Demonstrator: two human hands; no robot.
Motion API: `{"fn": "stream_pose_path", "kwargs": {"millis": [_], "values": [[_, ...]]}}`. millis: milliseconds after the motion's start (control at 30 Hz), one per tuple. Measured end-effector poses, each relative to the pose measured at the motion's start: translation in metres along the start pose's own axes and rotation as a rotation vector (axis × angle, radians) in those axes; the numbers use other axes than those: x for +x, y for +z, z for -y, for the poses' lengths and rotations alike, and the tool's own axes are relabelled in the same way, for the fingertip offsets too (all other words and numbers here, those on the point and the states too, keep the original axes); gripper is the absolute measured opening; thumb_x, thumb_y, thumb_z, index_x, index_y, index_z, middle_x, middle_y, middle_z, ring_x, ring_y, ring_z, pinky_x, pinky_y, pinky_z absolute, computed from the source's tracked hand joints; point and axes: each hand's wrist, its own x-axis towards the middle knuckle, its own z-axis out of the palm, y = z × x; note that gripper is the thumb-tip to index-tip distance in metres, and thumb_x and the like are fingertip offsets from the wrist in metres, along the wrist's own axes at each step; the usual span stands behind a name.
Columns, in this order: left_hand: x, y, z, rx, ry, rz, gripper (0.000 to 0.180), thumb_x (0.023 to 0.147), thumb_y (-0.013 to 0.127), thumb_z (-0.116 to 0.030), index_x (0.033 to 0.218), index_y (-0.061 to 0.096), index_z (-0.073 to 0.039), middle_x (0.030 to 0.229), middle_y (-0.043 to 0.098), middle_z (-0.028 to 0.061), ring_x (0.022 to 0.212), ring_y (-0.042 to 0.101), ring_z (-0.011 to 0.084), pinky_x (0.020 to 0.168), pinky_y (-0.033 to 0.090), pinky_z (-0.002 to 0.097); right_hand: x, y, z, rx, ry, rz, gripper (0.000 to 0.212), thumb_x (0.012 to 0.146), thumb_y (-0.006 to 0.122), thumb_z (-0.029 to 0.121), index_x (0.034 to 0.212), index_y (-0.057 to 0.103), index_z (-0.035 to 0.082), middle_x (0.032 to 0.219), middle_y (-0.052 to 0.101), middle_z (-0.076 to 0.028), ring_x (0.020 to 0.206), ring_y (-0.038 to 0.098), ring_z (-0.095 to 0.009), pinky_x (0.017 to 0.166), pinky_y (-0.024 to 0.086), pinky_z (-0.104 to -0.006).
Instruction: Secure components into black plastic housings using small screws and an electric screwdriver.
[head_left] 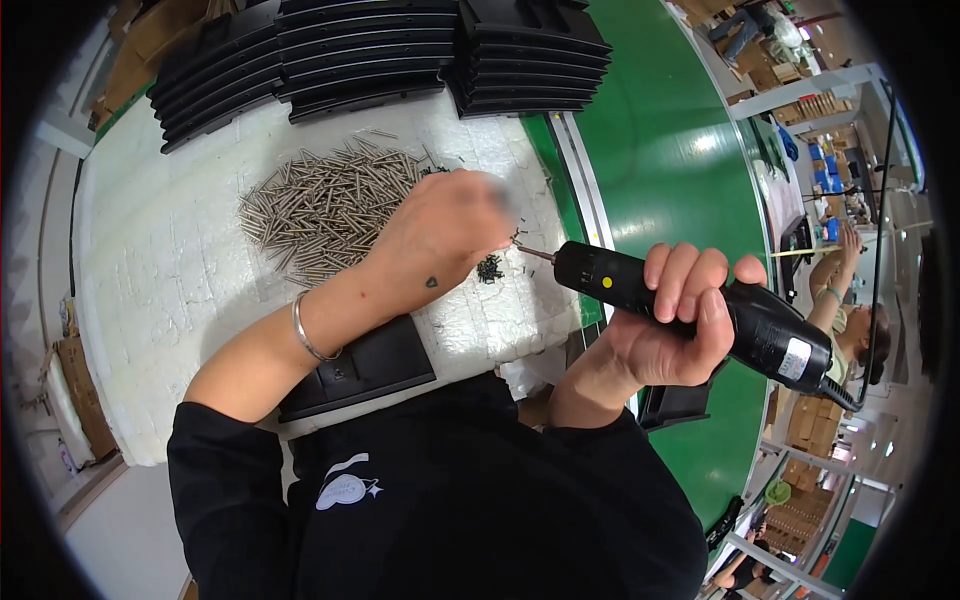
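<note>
My right hand is wrapped round a black corded electric screwdriver, held sideways with its thin bit pointing left. The bit's tip reaches the fingers of my left hand, which are curled together above the white padded surface; a blurred patch covers part of them, and what they pinch is hidden. Just below those fingers lies a small heap of black screws. Left of my left hand spreads a large pile of thin metal pins. A flat black plastic part lies under my left forearm, close to my body.
Stacks of black plastic parts stand along the far side of the white padded work surface. To the right runs a green belt with a metal rail along its edge. Another black part sits below my right wrist. Co-workers are further right.
</note>
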Motion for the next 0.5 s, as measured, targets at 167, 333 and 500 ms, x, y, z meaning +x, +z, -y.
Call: {"fn": "stream_pose_path", "kwargs": {"millis": [167, 333, 500], "values": [[0.0, -0.002, -0.001, 0.026, 0.009, -0.061, 0.012, 0.078, 0.071, -0.017, 0.088, 0.069, -0.01, 0.082, 0.066, -0.0007, 0.095, 0.06, 0.0208, 0.083, 0.047, 0.0375, 0.001, 0.003, -0.002, 0.084, -0.019, 0.019, 0.034, 0.082, 0.051, 0.006, 0.115, 0.044, 0.005, 0.059, 0.041, 0.0, 0.046, 0.041, -0.011, 0.05, 0.038, -0.0285], [-0.002, -0.014, -0.009, 0.048, 0.042, -0.101, 0.019, 0.073, 0.074, -0.026, 0.079, 0.065, -0.011, 0.077, 0.063, -0.0015, 0.087, 0.061, 0.0198, 0.075, 0.049, 0.0343, 0.001, 0.01, -0.001, 0.13, -0.007, 0.072, 0.035, 0.082, 0.051, 0.006, 0.116, 0.044, 0.005, 0.061, 0.044, -0.001, 0.047, 0.042, -0.012, 0.051, 0.039, -0.0288], [-0.01, -0.018, -0.017, -0.008, 0.004, -0.14, 0.02, 0.075, 0.072, -0.028, 0.077, 0.062, -0.011, 0.075, 0.062, -0.0007, 0.085, 0.06, 0.0193, 0.072, 0.049, 0.0329, -0.001, 0.017, 0.003, 0.191, 0.013, 0.117, 0.036, 0.082, 0.052, 0.006, 0.116, 0.043, 0.006, 0.062, 0.045, -0.001, 0.048, 0.043, -0.012, 0.052, 0.04, -0.0287]]}}
